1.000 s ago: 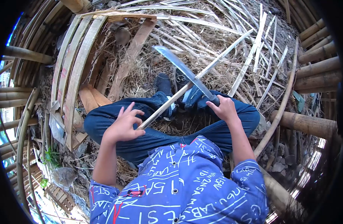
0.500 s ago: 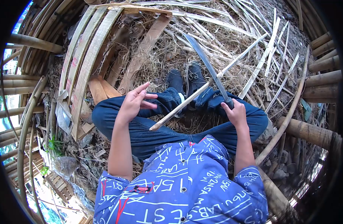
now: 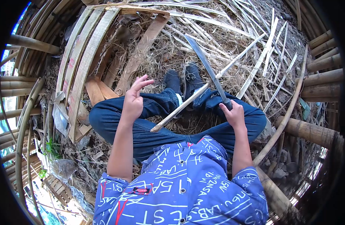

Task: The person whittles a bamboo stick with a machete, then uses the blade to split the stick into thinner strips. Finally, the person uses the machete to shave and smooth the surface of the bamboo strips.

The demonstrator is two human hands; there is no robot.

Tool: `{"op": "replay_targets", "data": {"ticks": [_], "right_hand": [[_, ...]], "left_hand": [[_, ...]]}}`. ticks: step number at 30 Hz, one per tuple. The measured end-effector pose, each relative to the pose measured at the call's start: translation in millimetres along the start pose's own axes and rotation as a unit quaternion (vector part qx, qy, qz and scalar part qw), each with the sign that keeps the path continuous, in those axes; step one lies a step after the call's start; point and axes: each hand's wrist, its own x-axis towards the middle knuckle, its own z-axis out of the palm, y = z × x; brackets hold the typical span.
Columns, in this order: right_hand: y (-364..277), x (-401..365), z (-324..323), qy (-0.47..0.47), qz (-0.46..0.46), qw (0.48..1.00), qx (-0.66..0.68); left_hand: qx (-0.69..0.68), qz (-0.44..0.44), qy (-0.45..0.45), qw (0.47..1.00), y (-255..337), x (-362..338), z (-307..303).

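Curved pale slats [image 3: 85, 63] stand at the far left of a fibre-strewn patch of ground, beside the left hand [image 3: 133, 101], which is raised over the left leg of a seated person's jeans [image 3: 105, 116], empty, its fingers partly spread. At centre, a slim, pale stick [image 3: 180, 108] slants from above the lap outward past the dark shoes [image 3: 172, 80], its near end free of the fingers; whether it also rests on a leg is hard to tell. A long knife [image 3: 203, 58] crosses it beyond the knees, the two meeting along the blade, though how firmly the edge sits in the stick is unclear. To the right, the right hand [image 3: 235, 112] is closed around the knife's handle, near loose split strips [image 3: 258, 63] on the ground. The work appears to be at a pause in cutting or trimming; steadying the stick would call for a left-hand grip near its free end, clear of the edge.
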Motion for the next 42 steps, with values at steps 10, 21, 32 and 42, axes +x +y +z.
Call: {"op": "replay_targets", "data": {"ticks": [10,21,32,42], "right_hand": [[-2,-1,-1,0.003,0.006,1.0,0.01],[-2,-8,-3,0.022,0.008,1.0,0.014],[-2,-2,-6,0.022,0.005,0.999,0.033],[-10,3,1,0.029,0.0,0.999,0.028]], "left_hand": [[-0.194,-0.151,-0.145,0.958,54,-13,6],[0.308,-0.118,-0.246,0.912,-44,24,43],[0.41,-0.127,-0.429,0.795,-47,22,52],[0.343,0.0,-0.198,0.918,-32,38,56]]}}
